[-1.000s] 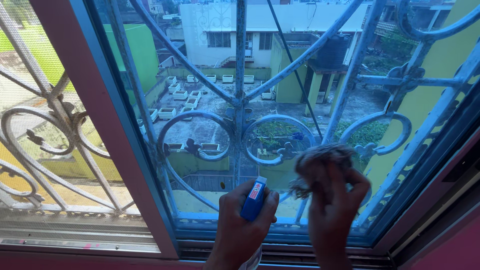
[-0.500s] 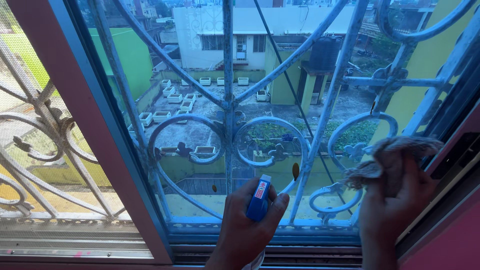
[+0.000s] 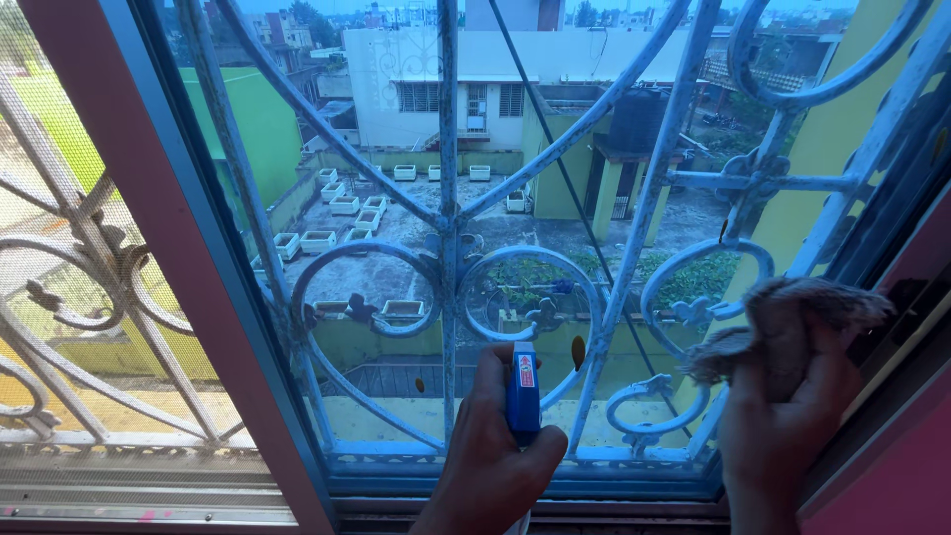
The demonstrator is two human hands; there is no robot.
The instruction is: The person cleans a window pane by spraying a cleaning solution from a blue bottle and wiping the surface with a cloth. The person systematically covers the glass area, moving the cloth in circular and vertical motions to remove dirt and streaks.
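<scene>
A blue plastic spray bottle with a small red-and-white label [image 3: 522,394] was held upright in the left hand [image 3: 492,456], low at the six o'clock edge of the view, its fingers wrapped closed around the body and the thumb set along the near side; the bottle's long axis ran straight from six to twelve o'clock, its head turned towards the clear glass window pane [image 3: 396,238] just in front of it. A crumpled grey-brown cleaning cloth [image 3: 788,322] was bunched in the right hand [image 3: 783,416], whose fingers were curled tight over the cloth's lower folds, and it was pressed up at the pane's four o'clock corner, close against the dark blue window frame [image 3: 872,248]. From the bottle, the cloth lay at about two o'clock, near but not touching it, with a strip of glass between the two. Whether the cloth actually touched the glass could not be told. The cloth hand was the nearer one to the right-hand frame; the bottle hand was the nearer one to the middle of the pane. Behind the glass a pale blue wrought-iron grille with scrolls [image 3: 448,258] was seen, and beyond it a grey rooftop with white planter boxes [image 3: 357,213].
</scene>
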